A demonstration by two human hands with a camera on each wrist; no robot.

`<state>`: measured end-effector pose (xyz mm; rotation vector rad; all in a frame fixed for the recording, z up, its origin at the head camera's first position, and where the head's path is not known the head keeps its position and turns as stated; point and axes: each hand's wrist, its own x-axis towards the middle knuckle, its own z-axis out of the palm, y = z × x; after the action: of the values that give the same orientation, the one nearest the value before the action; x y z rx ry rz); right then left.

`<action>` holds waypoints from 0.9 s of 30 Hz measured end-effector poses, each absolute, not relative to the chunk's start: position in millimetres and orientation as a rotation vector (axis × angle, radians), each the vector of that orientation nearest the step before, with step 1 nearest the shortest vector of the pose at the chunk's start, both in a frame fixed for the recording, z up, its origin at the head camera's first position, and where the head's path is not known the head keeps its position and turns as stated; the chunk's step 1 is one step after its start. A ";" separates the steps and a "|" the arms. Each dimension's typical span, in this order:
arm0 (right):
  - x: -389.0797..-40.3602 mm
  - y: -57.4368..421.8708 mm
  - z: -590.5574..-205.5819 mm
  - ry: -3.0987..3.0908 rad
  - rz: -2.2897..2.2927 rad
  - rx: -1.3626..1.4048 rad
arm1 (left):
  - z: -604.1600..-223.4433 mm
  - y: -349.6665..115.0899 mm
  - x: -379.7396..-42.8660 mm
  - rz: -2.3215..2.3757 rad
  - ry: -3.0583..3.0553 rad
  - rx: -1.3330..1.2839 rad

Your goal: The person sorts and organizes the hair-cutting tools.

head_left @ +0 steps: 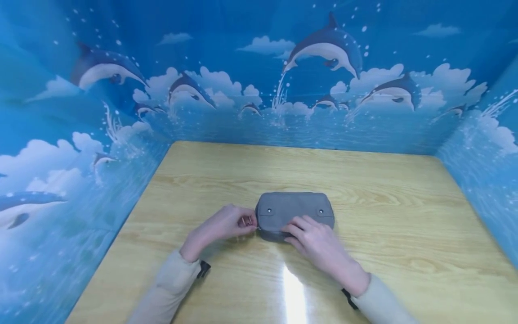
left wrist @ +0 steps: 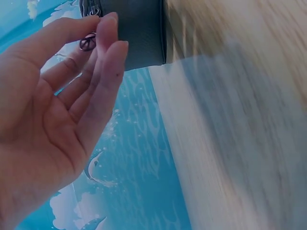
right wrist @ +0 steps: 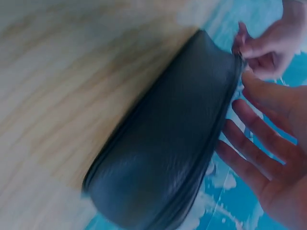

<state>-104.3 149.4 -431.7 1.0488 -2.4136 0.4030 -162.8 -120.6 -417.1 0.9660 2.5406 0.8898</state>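
Note:
A small grey zip pouch (head_left: 295,204) with two metal studs lies on the wooden table. At its left end my left hand (head_left: 226,222) pinches the zipper pull between thumb and fingertips. A dark round charm (left wrist: 88,42) hangs by those fingers in the left wrist view, close to the zip's metal slider (left wrist: 94,10). My right hand (head_left: 319,245) touches the pouch's near edge with fingers laid over its top. Seen from the right wrist, these fingers (right wrist: 249,136) are spread and only lightly bent along the zipped edge. The inside of the pouch is hidden.
The pale wooden table (head_left: 384,202) extends around the pouch on every side. Blue sheets (head_left: 243,54) printed with dolphins and clouds stand at the back, left and right. A bright light reflection falls on the tabletop in front of the pouch.

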 end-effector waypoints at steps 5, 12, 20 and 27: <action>-108.6 127.2 -435.3 -2.399 0.458 1.068 | -418.6 -123.0 -163.7 0.922 2.531 0.964; -114.9 102.8 -440.1 -2.334 0.400 1.008 | -419.7 -122.8 -167.0 0.953 2.524 1.008; -117.9 95.5 -441.2 -2.335 0.378 0.979 | -420.1 -125.7 -169.4 1.012 2.555 1.039; -119.1 93.9 -439.9 -2.369 0.387 0.978 | -423.5 -126.5 -174.5 1.011 2.533 1.007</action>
<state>-119.1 93.9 -439.9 0.9780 -2.3689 0.3867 -174.5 -126.5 -423.5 1.0066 2.5334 1.0107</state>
